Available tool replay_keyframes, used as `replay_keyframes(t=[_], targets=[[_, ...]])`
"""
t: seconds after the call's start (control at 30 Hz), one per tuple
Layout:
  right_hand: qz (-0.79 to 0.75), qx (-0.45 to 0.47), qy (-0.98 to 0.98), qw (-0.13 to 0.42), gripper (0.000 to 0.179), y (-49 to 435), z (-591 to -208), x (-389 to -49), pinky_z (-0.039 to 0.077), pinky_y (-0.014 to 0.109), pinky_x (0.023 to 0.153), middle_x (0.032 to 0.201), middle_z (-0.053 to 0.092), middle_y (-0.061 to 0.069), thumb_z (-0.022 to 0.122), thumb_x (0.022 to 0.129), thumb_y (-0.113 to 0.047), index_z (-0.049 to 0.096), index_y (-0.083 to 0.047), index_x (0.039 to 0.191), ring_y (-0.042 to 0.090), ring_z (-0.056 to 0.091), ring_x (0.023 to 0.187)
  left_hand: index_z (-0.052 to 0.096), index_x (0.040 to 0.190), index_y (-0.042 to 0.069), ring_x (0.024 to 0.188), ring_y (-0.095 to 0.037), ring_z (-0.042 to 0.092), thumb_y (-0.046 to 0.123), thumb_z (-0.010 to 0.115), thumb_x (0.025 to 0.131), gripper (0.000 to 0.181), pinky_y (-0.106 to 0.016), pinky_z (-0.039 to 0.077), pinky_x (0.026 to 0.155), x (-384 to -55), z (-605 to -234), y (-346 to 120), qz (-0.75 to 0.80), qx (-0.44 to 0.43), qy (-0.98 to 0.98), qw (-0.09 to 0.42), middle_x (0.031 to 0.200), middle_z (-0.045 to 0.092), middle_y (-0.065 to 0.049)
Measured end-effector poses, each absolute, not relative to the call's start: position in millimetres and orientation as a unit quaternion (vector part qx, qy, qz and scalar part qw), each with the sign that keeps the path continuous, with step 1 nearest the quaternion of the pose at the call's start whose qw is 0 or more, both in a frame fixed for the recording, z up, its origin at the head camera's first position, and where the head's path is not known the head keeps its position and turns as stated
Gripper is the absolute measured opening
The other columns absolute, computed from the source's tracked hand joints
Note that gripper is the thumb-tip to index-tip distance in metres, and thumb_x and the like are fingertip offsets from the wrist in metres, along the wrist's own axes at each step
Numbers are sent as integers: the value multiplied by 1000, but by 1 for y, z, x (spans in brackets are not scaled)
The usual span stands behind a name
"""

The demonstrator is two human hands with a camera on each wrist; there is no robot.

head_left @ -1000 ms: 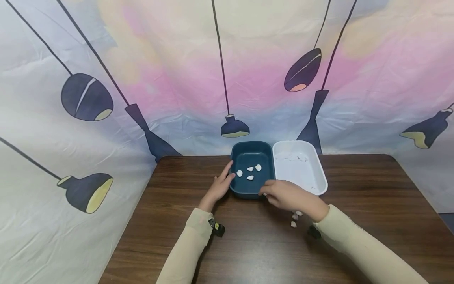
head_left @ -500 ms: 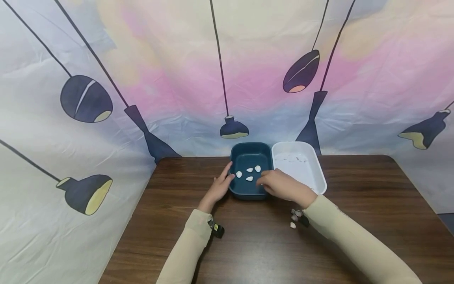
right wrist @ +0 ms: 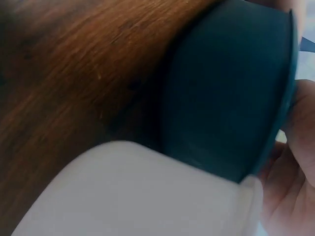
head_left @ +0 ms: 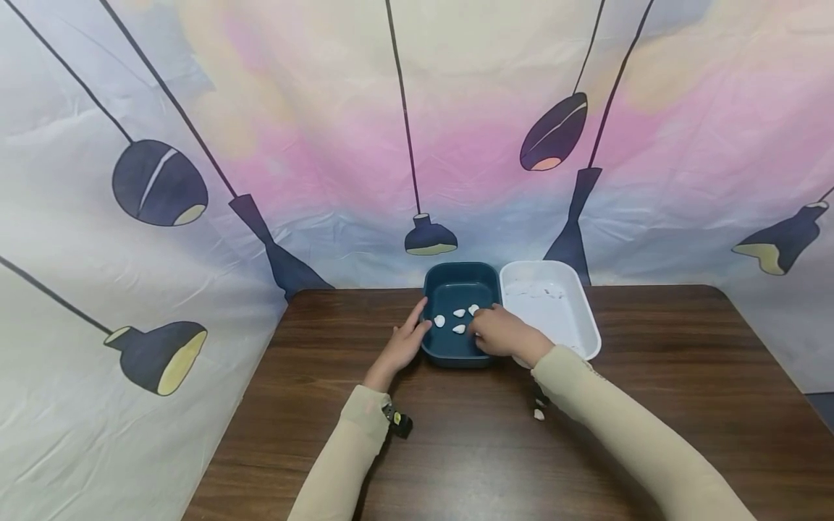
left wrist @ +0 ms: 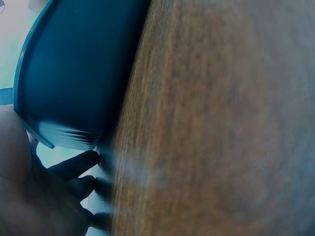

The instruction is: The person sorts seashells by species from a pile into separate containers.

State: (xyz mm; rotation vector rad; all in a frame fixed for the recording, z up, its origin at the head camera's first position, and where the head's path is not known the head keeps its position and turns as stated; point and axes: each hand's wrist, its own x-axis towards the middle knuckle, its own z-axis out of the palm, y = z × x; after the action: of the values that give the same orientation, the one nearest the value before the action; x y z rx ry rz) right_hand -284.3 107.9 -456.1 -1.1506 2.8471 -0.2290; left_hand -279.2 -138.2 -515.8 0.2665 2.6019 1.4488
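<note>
A dark teal tray (head_left: 462, 356) holds several small white pieces, such as a shell-like piece (head_left: 439, 320), spaced apart on its floor. My left hand (head_left: 402, 346) rests against the tray's left side, fingers spread and fairly straight; the left wrist view shows this hand (left wrist: 39, 191) at the tray's outer wall (left wrist: 74, 73). My right hand (head_left: 504, 333) reaches over the right wall, with its bent fingertips down inside the tray beside the shells. Whether anything sits between those fingertips is hidden. In the right wrist view, part of this hand (right wrist: 290, 182) shows past the rim.
Against the teal tray's right side stands a white tray (head_left: 550, 318) with small dark specks inside. A loose white shell-like piece (head_left: 538, 414) lies on the wooden table (head_left: 456, 463), near the right wrist's dark camera. A printed cloth (head_left: 326, 145) hangs behind the table.
My right hand has moved from the tray's front right corner to inside it, near the shells. Its forearm now covers most of the loose pieces on the table. The left hand stays put.
</note>
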Motion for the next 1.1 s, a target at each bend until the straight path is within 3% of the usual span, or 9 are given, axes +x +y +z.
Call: replay_keyframes(t=[0.37, 0.47, 0.73, 1.1], targets=[[-55, -331, 940, 62, 20, 97, -467, -293, 54, 51, 97, 117, 71, 16, 70, 97, -8, 82, -6, 113, 27, 67, 97, 20, 171, 31, 157, -40, 27, 37, 40, 114, 60, -63, -8, 126, -277, -517, -138, 487, 88, 866, 77, 173, 27, -10], [-77, -327, 940, 57, 22, 100, -458, -289, 57, 48, 94, 115, 70, 16, 68, 98, -5, 81, -4, 115, 26, 67, 92, 20, 171, 31, 157, -40, 27, 37, 40, 114, 60, -64, -8, 125, -278, -518, -138, 485, 88, 866, 78, 173, 27, -11], [-129, -372, 919, -19, 20, 122, -423, -261, 59, 37, 77, 97, 69, 11, 68, 93, 3, 80, 0, 109, 22, 68, 84, 20, 171, 32, 157, -39, 27, 36, 40, 114, 60, -64, -8, 126, -281, -516, -138, 483, 89, 868, 75, 173, 27, -9], [-168, -356, 918, -50, 22, 158, -412, -223, 59, 41, 81, 100, 71, 8, 67, 91, 3, 79, 0, 109, 22, 69, 89, 21, 171, 32, 157, -39, 26, 36, 39, 114, 60, -63, -8, 126, -282, -517, -138, 482, 83, 869, 78, 173, 27, -10]])
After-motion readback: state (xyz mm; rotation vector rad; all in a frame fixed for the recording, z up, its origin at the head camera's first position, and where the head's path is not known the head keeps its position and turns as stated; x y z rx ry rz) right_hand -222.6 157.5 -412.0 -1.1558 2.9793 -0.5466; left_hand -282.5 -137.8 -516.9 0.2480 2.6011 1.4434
